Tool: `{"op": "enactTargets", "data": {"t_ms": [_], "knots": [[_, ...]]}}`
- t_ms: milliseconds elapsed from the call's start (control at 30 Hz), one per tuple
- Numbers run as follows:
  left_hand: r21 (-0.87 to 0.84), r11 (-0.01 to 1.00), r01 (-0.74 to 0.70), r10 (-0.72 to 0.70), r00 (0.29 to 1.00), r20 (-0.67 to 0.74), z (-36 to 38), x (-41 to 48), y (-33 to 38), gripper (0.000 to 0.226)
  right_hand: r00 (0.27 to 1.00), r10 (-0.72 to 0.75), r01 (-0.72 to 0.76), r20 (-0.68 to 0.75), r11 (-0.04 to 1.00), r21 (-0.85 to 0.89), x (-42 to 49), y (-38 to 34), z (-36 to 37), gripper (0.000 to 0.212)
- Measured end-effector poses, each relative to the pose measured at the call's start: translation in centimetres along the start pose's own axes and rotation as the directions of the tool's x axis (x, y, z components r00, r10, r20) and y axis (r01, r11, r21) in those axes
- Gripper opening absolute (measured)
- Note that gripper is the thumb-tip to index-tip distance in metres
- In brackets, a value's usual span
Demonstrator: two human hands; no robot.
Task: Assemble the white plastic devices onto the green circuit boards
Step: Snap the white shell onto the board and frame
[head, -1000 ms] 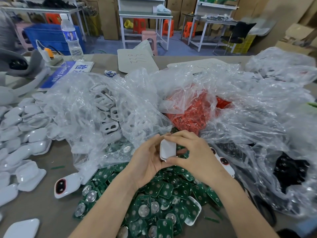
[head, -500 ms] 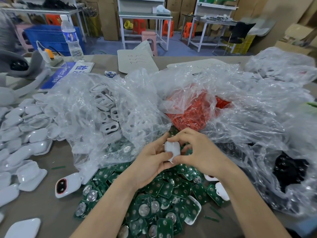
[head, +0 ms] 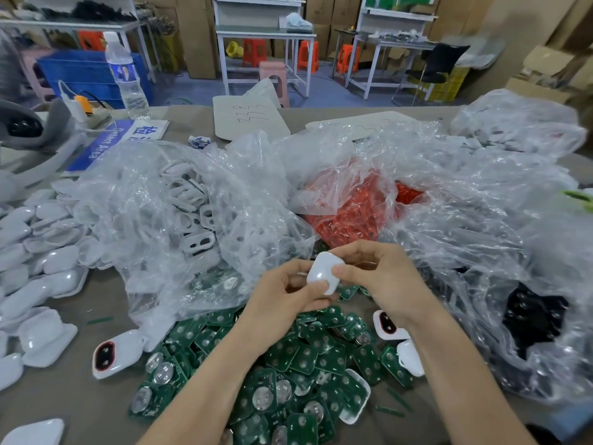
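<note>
White shell has turned, rounded back up; left hand and right hand both pinch it; clear bag holds white frames; second bag, red parts.

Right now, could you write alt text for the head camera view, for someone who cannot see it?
The left hand and right hand hold one white plastic shell above a heap of green circuit boards. Behind lie a clear bag of white frames and a bag of red parts.
</note>
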State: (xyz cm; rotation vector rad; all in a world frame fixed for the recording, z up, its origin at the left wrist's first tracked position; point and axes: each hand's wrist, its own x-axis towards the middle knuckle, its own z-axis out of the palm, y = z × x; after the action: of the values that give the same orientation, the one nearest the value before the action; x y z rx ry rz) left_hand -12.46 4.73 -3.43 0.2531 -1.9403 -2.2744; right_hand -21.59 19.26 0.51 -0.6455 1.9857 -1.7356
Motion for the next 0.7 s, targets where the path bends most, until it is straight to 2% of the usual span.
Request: {"op": "enactTargets", "data": {"t_ms": [67, 233, 367, 467, 600, 700], "knots": [[0.072, 0.997, -0.024, 0.026, 0.999, -0.037, 0.1, 0.0, 0.0, 0.022, 0.999, 0.007, -0.006, -0.037, 0.999, 0.034, -0.1, 0.4, 0.6, 0.015], [0.232, 0.970, -0.073, 0.098, 0.990, -0.102, 0.1, 0.1, -0.4, 0.014, 0.992, -0.020, 0.018, -0.122, 1.000, -0.021, -0.2, 1.2, 1.6, 0.019], [0.339, 0.936, -0.090, 0.117, 0.991, -0.060, 0.0, -0.1, -0.4, 0.015, 1.000, 0.002, -0.001, -0.020, 1.000, 0.029, 0.0, 1.0, 0.6, 0.011], [0.450, 0.882, -0.139, 0.155, 0.988, 0.002, -0.1, -0.2, -0.2, 0.014, 0.999, -0.011, 0.014, 0.039, 0.998, -0.066, -0.1, 1.1, 0.4, 0.009], [0.451, 0.880, -0.153, 0.186, 0.982, -0.031, -0.1, -0.4, 0.2, 0.014, 0.994, -0.111, 0.111, 0.007, 0.991, -0.071, -0.9, 1.7, 0.8, 0.006], [0.567, 0.789, -0.239, 0.316, 0.948, -0.039, 0.2, -0.6, 0.1, 0.016, 0.981, -0.187, 0.183, -0.055, 0.981, -0.065, -1.7, 2.4, 1.3, 0.005]]}}
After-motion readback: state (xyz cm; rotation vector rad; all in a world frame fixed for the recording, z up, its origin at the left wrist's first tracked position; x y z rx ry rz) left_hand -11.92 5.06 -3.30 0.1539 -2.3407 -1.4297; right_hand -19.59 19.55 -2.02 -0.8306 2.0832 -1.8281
